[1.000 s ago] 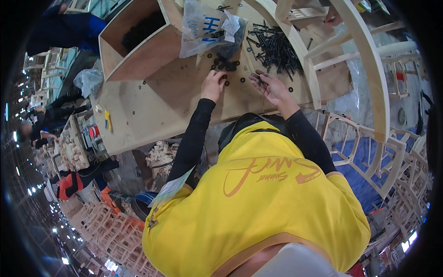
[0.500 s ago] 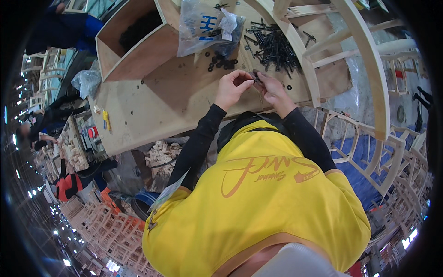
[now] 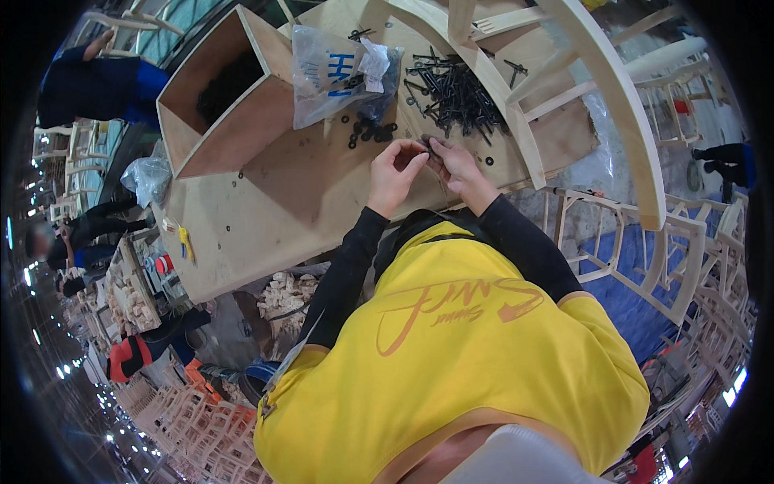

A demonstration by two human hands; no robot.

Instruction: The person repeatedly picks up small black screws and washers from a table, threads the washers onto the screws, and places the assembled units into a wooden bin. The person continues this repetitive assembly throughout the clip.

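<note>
My left hand (image 3: 393, 177) and my right hand (image 3: 459, 169) meet over the near part of the wooden tabletop (image 3: 282, 214). Thumb and fingers of the left are pinched together against the fingertips of the right. Between them shows a bit of small dark hardware (image 3: 427, 150), mostly covered by the fingers; its exact kind cannot be told. The right hand's fingers are curled round it. Just beyond lies a heap of black bolts (image 3: 463, 95), some apparently with washers on them. Loose black washers (image 3: 367, 129) are scattered left of the bolts, beside a clear plastic bag (image 3: 326, 77).
An open wooden box (image 3: 242, 121) with dark contents stands at the back left. A curved pale wooden chair frame (image 3: 621, 105) rises over the right side of the table. A yellow-handled tool (image 3: 186, 244) lies near the left edge. Other people work at far left.
The view has shifted slightly, so the table items sit a little further left. Both hands stay together, fingertips still working at the small dark hardware.
</note>
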